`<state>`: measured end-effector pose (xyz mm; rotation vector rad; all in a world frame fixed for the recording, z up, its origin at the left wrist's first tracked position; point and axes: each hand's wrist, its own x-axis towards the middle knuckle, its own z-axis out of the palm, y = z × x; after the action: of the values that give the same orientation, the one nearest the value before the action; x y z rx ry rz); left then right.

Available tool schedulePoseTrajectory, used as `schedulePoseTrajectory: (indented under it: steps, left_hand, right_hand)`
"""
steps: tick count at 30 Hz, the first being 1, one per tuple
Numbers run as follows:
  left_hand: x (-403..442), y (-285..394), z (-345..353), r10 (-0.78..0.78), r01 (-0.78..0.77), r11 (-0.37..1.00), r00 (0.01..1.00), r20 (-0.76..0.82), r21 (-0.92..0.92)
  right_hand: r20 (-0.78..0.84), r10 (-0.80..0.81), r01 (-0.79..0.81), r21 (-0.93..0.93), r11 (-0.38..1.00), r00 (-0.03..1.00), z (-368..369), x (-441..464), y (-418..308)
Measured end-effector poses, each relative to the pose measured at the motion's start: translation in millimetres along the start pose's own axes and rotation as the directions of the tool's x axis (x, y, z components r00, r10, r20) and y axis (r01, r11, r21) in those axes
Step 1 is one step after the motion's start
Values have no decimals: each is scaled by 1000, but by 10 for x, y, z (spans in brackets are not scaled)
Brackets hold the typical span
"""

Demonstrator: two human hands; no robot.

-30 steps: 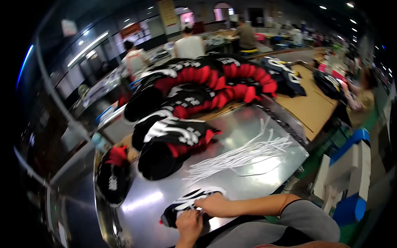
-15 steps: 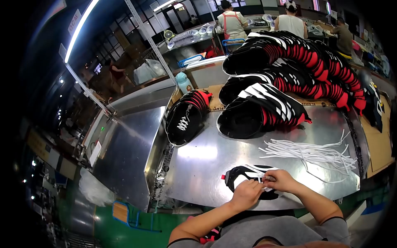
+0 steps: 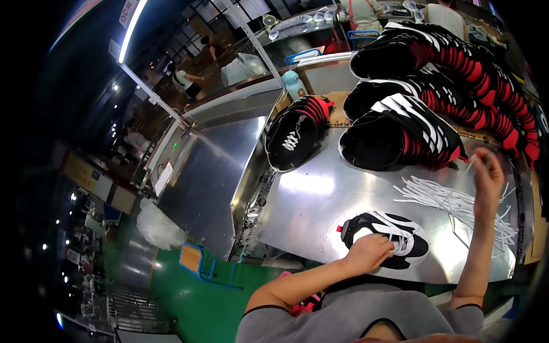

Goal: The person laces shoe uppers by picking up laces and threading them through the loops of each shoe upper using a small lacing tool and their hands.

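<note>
A black, white and grey sneaker point(image 3: 418, 247) lies on the metal tabletop in front of me, its red heel tab pointing left. My left hand point(image 3: 370, 253) covers part of its opening, fingers curled closed on the upper beside the white lacing. What lies under those fingertips is hidden. Raised to the right, above the table, my right hand point(image 3: 488, 178) pinches a thin white shoelace point(image 3: 469, 167) between thumb and fingers. Below and left of that hand, a loose bundle of white shoelaces point(image 3: 430, 193) is spread on the metal.
Nested black, white and red shoe uppers point(image 3: 372, 142) are stacked along the back right. A single black-and-red upper point(image 3: 289, 140) stands back left, near a light-blue bottle point(image 3: 294, 84). A metal divider point(image 3: 247, 171) edges the left side. Other people work at benches beyond.
My right hand has left the sneaker and risen away to the right with the white lace. My left hand stays at the sneaker. The camera view has shifted.
</note>
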<state>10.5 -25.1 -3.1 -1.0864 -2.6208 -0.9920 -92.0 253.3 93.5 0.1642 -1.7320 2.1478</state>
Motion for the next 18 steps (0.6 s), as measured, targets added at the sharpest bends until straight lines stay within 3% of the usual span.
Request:
schedulePoseTrajectory:
  steps: [1,2,3,4,6,7,8,10,15,18]
  left_hand:
    - [13,-11,-28,-27,25,999,996,81,22]
    - [13,-74,-11,-27,27,1000,999,30,2]
    - [2,-112,56,-29,28,999,1000,-7,-46]
    - [9,-89,45,-142,144,988,989,27,-50]
    - [91,-18,-97,-412,438,895,885,217,-89]
    - [74,-65,-106,-341,357,930,926,161,-82]
    - [109,-46,-164,-385,421,872,905,178,-249]
    - [177,6,-207,-576,644,639,763,292,-421]
    - [175,-86,-21,-577,570,785,815,49,-244]
    - [171,-102,61,-587,571,799,809,-37,-188]
  right_hand:
    - [75,38,-33,-65,997,996,21,-143,237]
    - [137,90,-70,-146,987,986,2,-308,484]
    - [159,264,-206,-307,929,951,140,-577,643]
    - [163,408,-355,-276,893,899,309,-780,593]
    - [249,400,-341,-249,907,882,297,-998,865]
    - [256,390,-332,-243,912,885,336,-1053,887]
    - [251,431,-370,-257,893,867,354,-1099,920]
    - [261,448,-372,-293,881,855,349,-1152,954]
    - [332,512,-436,-278,856,792,397,-1116,1014]
    - [418,552,-579,-72,812,722,375,-1085,917]
